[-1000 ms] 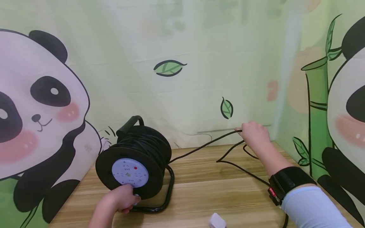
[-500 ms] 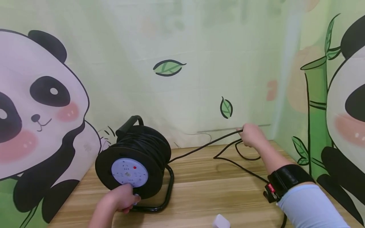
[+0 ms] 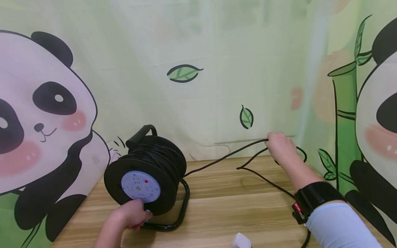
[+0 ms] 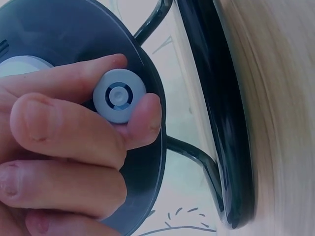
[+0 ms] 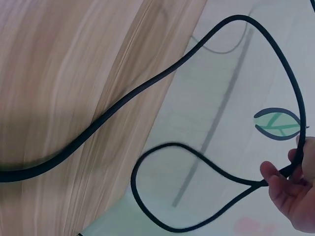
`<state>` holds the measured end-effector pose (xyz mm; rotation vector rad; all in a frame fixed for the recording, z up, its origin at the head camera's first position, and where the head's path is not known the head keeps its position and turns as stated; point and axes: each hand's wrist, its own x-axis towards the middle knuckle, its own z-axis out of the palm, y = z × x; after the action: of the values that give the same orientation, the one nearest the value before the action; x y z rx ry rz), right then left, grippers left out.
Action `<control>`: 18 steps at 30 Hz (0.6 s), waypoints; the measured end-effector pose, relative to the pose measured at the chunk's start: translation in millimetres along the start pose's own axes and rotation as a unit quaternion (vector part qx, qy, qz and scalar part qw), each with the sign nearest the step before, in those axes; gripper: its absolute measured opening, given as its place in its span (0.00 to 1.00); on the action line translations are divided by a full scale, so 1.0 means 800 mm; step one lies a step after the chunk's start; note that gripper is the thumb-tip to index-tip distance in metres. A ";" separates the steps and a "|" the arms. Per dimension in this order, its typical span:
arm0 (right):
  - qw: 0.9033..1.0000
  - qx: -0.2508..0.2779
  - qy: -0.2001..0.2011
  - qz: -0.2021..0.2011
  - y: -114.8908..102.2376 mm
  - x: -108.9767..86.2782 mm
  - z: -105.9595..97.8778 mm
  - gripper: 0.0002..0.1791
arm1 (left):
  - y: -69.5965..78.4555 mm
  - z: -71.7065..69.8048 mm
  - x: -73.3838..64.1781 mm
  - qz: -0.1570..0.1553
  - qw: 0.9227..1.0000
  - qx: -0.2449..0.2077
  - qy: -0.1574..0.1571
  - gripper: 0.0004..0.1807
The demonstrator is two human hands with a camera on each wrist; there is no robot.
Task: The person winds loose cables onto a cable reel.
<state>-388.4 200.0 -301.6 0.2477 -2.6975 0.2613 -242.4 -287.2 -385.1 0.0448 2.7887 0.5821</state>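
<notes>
A black cable reel [image 3: 114, 181] with a round pale socket face stands on a tubular black stand [image 3: 185, 203] at the left of the head view. My left hand [image 3: 128, 213] is at the lower rim of its front disc. In the left wrist view, that hand's thumb and index finger pinch a round grey-blue knob [image 4: 104, 96]. Black cable [image 3: 223, 158] runs from the drum up to my right hand [image 3: 282, 148], raised at the right. The right wrist view shows its fingers gripping the cable, with a loop [image 5: 132, 182] hanging off beside them.
A small white block [image 3: 242, 240] lies at the wooden table's [image 3: 217, 213] front edge. Slack cable trails down past the right forearm. A panda-printed cloth [image 3: 214, 86] hangs behind the table and along its right side.
My right hand dips left slightly, then returns right with the cable. A cable loop now shows to the right of that hand. The left hand keeps its pinch on the knob, almost unmoved.
</notes>
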 end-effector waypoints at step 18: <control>0.991 -0.067 -0.011 -0.117 0.009 -0.014 0.011 0.15 | -0.026 -0.010 0.001 -0.023 0.999 -0.049 0.005 0.19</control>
<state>-383.1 207.0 -315.0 0.5238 -2.6619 0.0063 -244.7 -309.5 -386.2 -0.0429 2.7589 0.7078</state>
